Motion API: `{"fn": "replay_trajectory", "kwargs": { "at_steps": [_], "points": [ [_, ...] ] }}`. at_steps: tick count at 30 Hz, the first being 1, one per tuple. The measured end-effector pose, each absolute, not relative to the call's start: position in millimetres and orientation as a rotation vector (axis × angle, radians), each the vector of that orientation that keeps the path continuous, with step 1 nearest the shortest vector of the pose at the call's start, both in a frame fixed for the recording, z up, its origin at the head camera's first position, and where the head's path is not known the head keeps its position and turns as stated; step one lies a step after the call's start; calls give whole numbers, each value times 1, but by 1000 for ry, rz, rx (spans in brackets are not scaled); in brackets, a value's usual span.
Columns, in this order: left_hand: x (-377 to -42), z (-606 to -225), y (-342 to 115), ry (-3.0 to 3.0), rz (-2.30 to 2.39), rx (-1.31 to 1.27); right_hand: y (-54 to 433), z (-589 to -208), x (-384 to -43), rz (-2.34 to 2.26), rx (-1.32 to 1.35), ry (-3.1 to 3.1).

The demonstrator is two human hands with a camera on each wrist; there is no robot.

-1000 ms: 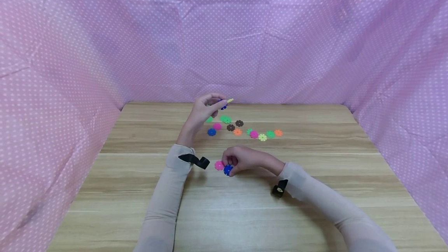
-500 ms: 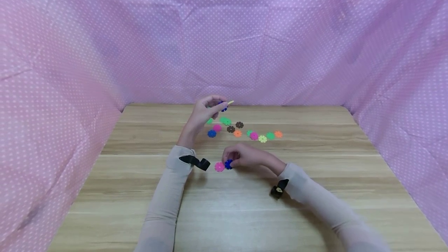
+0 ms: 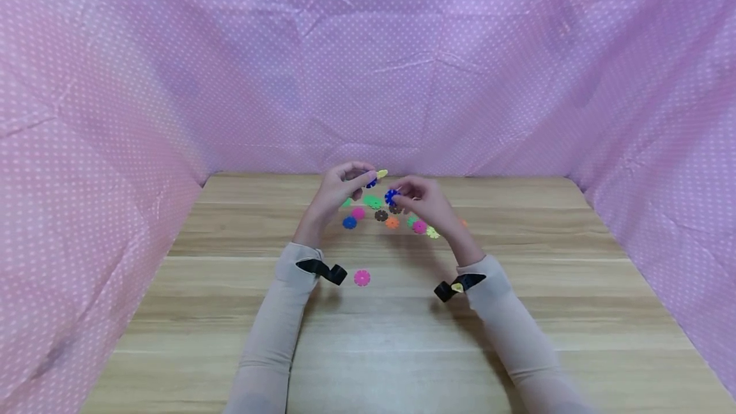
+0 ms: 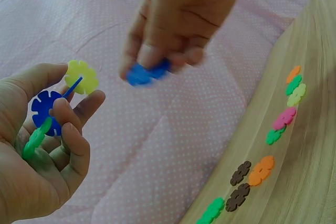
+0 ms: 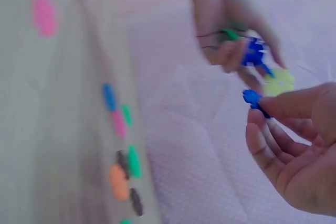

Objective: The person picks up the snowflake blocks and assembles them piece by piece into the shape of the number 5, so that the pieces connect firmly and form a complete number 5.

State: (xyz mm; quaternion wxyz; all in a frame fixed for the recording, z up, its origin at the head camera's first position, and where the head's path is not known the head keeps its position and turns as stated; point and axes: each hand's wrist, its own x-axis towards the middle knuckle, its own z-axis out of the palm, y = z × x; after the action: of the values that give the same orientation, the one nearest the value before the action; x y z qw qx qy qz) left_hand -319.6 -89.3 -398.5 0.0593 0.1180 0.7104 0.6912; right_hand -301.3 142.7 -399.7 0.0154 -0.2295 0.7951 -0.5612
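My left hand [image 3: 339,190], raised over the far part of the table, holds a small chain of notched, flower-shaped plastic discs slotted together. In the left wrist view, that chain shows a green disc [image 4: 35,141], a blue disc [image 4: 44,109], a thin blue piece seen edge-on and a yellow disc [image 4: 86,78] at the end. Between thumb and fingers, my right hand [image 3: 428,203] pinches a loose blue disc [image 3: 391,197]. It is in the air just right of the chain, with a gap between them in the left wrist view.
On the wooden table [image 3: 230,312], a pink disc [image 3: 361,278] lies alone nearer me. Farther back lie several loose discs, among them a blue one [image 3: 349,222], an orange one [image 3: 392,222] and a brown one [image 3: 381,215]. Pink dotted cloth [image 3: 368,82] hangs around the table.
My right hand has picked the blue disc up from beside the pink disc and carried it away from me toward the left hand. The left hand has barely moved, still holding the chain.
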Motion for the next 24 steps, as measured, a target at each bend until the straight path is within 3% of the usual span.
{"fn": "replay_trajectory", "kwargs": {
  "at_steps": [8, 24],
  "points": [
    [-320, -399, -88, 2172, 2042, 404, 143, -386, -306, -2196, -512, 2239],
    [-323, -402, -86, 2208, 1935, 450, 141, -391, -310, -2295, -512, 2195]
  ]
}}
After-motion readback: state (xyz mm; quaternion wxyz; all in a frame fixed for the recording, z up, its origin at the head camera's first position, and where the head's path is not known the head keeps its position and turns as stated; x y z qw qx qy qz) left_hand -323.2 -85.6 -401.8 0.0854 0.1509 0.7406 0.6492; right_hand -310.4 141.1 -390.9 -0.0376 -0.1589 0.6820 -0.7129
